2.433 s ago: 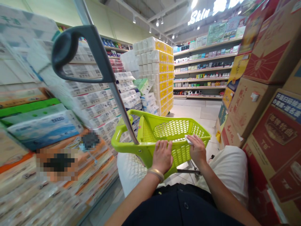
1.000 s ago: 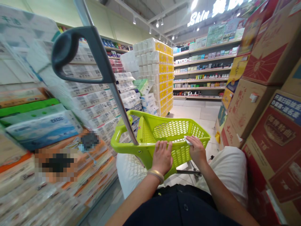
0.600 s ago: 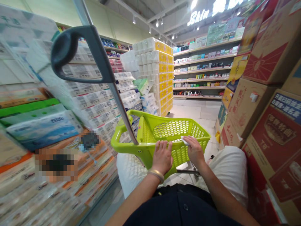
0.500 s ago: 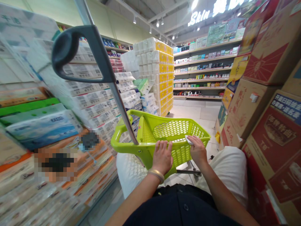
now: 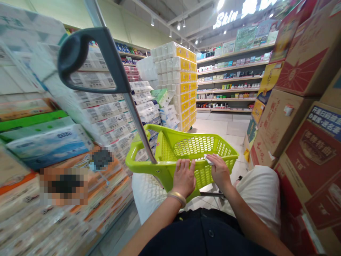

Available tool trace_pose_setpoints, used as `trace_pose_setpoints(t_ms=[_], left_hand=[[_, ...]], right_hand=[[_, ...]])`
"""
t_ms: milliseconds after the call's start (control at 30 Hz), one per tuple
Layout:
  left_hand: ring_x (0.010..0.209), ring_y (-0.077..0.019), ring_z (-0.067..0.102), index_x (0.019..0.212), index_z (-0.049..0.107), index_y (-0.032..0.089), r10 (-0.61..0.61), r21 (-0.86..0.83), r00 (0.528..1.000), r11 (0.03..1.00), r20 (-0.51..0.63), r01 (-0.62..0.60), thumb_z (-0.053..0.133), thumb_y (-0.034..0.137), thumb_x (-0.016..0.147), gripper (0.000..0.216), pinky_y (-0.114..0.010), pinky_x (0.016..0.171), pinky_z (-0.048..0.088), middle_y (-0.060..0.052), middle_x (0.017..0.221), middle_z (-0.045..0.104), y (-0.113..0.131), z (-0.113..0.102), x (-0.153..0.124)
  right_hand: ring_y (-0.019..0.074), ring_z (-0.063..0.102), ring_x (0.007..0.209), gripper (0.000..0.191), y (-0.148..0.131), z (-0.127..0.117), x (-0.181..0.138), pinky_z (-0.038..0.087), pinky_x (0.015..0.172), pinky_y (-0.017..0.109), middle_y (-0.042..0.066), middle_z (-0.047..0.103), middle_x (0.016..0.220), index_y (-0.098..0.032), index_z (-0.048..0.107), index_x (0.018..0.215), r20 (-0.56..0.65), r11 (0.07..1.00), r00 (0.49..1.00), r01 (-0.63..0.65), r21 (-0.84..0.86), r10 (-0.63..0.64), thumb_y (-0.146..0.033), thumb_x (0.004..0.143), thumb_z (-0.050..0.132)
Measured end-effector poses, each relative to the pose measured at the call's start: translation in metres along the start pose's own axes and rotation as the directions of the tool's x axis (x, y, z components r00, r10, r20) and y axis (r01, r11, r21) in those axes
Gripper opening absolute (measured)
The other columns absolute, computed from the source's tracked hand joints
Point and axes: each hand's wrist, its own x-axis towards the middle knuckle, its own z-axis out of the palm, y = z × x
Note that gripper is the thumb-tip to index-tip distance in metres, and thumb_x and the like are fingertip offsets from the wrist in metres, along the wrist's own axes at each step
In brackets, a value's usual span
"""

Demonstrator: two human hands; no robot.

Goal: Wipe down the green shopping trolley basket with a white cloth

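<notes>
A lime-green plastic shopping cart basket (image 5: 165, 167) with lattice sides stands in front of me, between my knees. My left hand (image 5: 183, 177), with a bangle at the wrist, has its fingers hooked over the near rim and grips it. Further right along that rim, my right hand (image 5: 220, 170) presses a small white cloth or tissue (image 5: 209, 160) against the edge, partly covered by the fingers. The metal pole (image 5: 138, 121) of the cart slants up to the left and carries a dark grey loop handle (image 5: 93, 60).
Packs of tissue paper (image 5: 106, 106) are stacked along the left. Yellow-and-white paper bales (image 5: 186, 85) stand ahead, beside a wall of shelves (image 5: 229, 80). Cardboard cartons (image 5: 306, 142) rise close on my right. Pale floor tiles (image 5: 218, 124) show beyond the basket.
My right hand has slid a little left along the rim with the white cloth or tissue. My left hand has kept its place, and the cart looks unmoved.
</notes>
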Motion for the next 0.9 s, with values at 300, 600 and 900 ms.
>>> trace_pose_setpoints(t_ms=[300, 600, 900], left_hand=[[0.117, -0.0288, 0.043, 0.137, 0.044, 0.016, 0.014, 0.003, 1.0, 1.0, 0.005, -0.014, 0.06, 0.024, 0.076, 0.063, -0.049, 0.113, 0.028, -0.012, 0.121, 0.053, -0.001, -0.001, -0.001], [0.118, -0.0286, 0.042, 0.137, 0.043, 0.018, -0.001, -0.022, 1.0, 1.0, 0.006, 0.001, 0.06, 0.022, 0.075, 0.064, -0.05, 0.113, 0.028, -0.012, 0.121, 0.052, -0.001, 0.0, 0.0], [0.117, -0.0289, 0.044, 0.135, 0.046, 0.016, -0.001, -0.003, 1.0, 1.0, -0.005, 0.001, 0.059, 0.022, 0.076, 0.061, -0.049, 0.113, 0.028, -0.011, 0.121, 0.053, 0.0, 0.0, 0.0]], right_hand=[[0.0246, 0.064, 0.115, 0.047, -0.001, 0.001, 0.0, 0.046, 0.107, 0.052, 0.006, 0.074, 0.114, -0.023, 0.072, 0.111, 0.003, 0.999, 1.0, 0.013, 0.041, -0.013, -0.005, 0.081, 0.041], [0.0211, 0.061, 0.121, 0.05, -0.025, 0.006, 0.0, 0.046, 0.109, 0.047, 0.004, 0.071, 0.121, -0.025, 0.069, 0.119, 0.114, 0.983, 0.985, 0.11, 0.143, -0.127, -0.004, 0.084, 0.04], [0.0243, 0.063, 0.117, 0.047, -0.013, 0.003, -0.001, 0.046, 0.108, 0.052, 0.006, 0.073, 0.115, -0.023, 0.072, 0.113, 0.014, 0.998, 1.0, 0.022, 0.064, -0.023, -0.005, 0.083, 0.041]])
